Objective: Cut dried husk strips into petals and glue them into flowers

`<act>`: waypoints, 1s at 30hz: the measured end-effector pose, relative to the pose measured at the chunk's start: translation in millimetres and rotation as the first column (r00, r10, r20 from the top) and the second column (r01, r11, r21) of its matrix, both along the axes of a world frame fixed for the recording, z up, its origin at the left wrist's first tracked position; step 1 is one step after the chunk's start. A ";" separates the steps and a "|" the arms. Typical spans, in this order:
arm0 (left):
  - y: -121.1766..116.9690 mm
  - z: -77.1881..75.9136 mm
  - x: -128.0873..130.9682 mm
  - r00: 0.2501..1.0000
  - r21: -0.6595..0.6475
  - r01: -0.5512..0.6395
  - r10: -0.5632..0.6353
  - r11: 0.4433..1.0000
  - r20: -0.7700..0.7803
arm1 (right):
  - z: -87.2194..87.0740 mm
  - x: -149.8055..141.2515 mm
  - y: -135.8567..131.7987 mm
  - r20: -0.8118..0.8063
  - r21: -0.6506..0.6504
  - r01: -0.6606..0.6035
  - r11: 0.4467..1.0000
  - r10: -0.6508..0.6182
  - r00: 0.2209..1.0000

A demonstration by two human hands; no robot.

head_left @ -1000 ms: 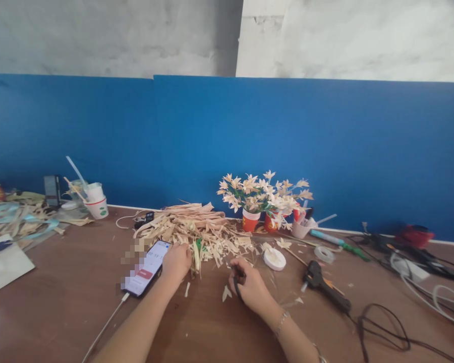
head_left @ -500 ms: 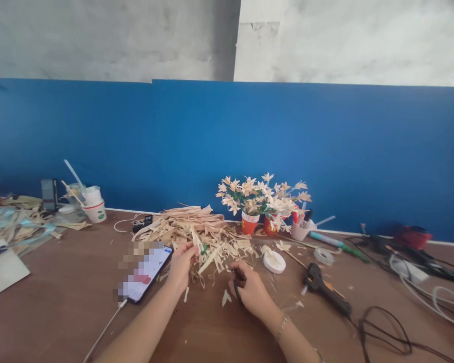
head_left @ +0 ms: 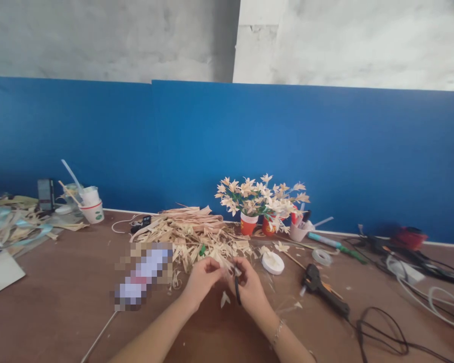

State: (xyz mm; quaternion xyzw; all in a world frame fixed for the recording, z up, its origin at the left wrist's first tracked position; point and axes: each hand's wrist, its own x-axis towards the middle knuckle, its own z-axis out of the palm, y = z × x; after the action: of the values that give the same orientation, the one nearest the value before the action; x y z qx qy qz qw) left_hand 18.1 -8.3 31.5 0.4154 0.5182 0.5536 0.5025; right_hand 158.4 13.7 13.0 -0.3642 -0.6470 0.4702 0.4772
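Just in front of the pile of dry husk strips point(head_left: 189, 224), my two hands have come close together. My left hand point(head_left: 201, 281) pinches a pale piece of husk point(head_left: 222, 261) between thumb and fingers. Black-handled scissors point(head_left: 237, 291) are in my right hand point(head_left: 252, 288), its fingers curled round the loops; the blades are hard to make out against the husk. On the table below the hands lies a small cut petal shape point(head_left: 225, 299).
Husk flowers stand in red paper cups point(head_left: 248, 225) at the back. Right of my hands are a white round lid point(head_left: 273, 263), a tape roll point(head_left: 322, 257), a glue gun point(head_left: 323, 290) and loose cables. A phone point(head_left: 146, 277) with a cord lies left; a white cup point(head_left: 92, 212) stands farther left.
My left hand has moved right and slightly down with the husk piece, meeting the scissors. My right hand has turned a little and stays near its place.
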 end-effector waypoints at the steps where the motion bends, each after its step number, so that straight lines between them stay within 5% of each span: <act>1: -1.0 -0.2 1.0 1.000 -0.002 0.023 -0.023 1.000 0.001 | 0.4 0.1 0.5 -0.030 0.003 0.005 1.000 -0.004 1.000; 8: -2.3 -3.5 0.3 0.980 -0.015 0.120 -0.116 0.993 0.160 | 3.4 2.0 3.7 -0.169 -0.015 0.011 1.000 -0.013 0.986; 13: -4.0 -3.5 1.8 0.967 -0.135 0.145 -0.112 0.980 0.229 | 5.5 5.4 -2.9 0.102 0.201 0.059 0.978 -0.081 0.992; 18: -1.3 -8.9 -0.9 0.920 -0.147 0.174 -0.108 0.974 0.377 | 3.0 9.8 -7.1 0.373 0.418 -0.044 0.907 -0.127 0.919; 26: -3.1 -3.5 -0.8 0.796 0.004 0.281 -0.235 0.960 0.557 | 3.0 15.0 0.5 0.425 0.530 -0.012 0.848 -0.253 0.869; 30: -5.6 2.7 2.0 0.823 0.032 0.236 -0.217 0.971 0.526 | 7.0 14.0 -3.7 0.453 0.508 -0.086 0.857 -0.181 0.873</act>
State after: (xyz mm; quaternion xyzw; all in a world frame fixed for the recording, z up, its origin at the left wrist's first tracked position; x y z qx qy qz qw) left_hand 20.1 -13.8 34.2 0.2981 0.3174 0.5734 0.6939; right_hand 172.4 10.1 20.1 -0.3461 -0.8375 0.1617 0.3908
